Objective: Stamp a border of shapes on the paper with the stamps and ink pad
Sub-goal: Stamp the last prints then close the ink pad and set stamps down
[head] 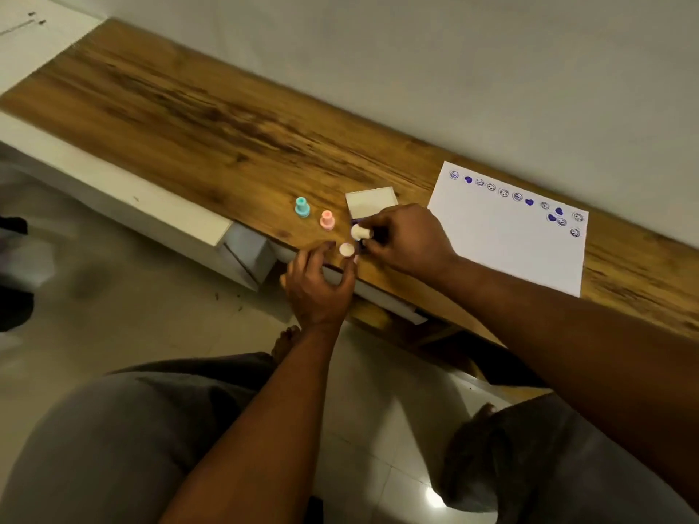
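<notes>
Your right hand [404, 236] pinches a white stamp [360, 232] at frame centre, over the mostly hidden ink pad [357, 223]; left hand [319, 285] fingers spread, loosely around a second white stamp [347, 250]. Paper [507, 236] lies right of centre, prints along its upper edge only. Risk: uneven inking gives faint marks, and the unheld sheet may slide, skewing the border.

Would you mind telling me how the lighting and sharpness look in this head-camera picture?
Head view: dim, warm light; a bright glare spot on the floor tile near the bottom; the left edge is smeared by blur; the wooden bench bows from wide-angle distortion; the prints on the paper are soft, their details unreadable; the teal stamp and pink stamp stay fairly clear.
</notes>
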Demonstrator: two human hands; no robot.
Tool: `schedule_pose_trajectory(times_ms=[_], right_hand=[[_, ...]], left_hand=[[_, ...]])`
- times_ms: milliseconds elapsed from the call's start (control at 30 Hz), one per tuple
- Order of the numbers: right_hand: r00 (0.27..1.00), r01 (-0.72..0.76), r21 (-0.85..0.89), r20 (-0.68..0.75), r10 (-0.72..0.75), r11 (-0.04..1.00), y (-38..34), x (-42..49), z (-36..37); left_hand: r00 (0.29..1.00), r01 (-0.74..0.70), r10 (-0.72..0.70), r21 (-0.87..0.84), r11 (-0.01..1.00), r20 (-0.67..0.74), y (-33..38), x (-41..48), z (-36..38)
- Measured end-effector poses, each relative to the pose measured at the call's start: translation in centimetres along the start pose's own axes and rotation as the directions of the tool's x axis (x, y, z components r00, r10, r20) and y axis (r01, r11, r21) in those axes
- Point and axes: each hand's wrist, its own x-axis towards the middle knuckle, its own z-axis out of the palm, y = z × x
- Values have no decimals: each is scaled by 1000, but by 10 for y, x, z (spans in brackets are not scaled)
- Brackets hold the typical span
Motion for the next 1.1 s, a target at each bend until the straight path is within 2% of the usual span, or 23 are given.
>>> schedule_pose_trajectory(times_ms=[133, 233, 467, 733, 933, 1100], right_hand=[[994, -23, -197, 101, 43, 980, -15, 15, 4], [989, -11, -274, 137, 51, 962, -22, 22, 5], [971, 51, -379, 235, 42, 924, -41, 33, 11], [946, 40, -463, 304, 116, 886, -54, 45, 13], [897, 87, -518, 413, 160, 851, -67, 63, 9], [883, 155, -530, 452, 123, 834, -74, 68, 10]], left_hand=[[999, 38, -38, -11, 999, -13, 5, 5, 2], [998, 67, -67, -19, 998, -15, 7, 6, 4], [997, 81, -81, -22, 996, 7, 6, 7, 1], [994, 99, -98, -2, 995, 37, 7, 9, 2], [996, 89, -89, -13, 996, 22, 8, 8, 3], [995, 92, -92, -2, 996, 30, 9, 10, 3]])
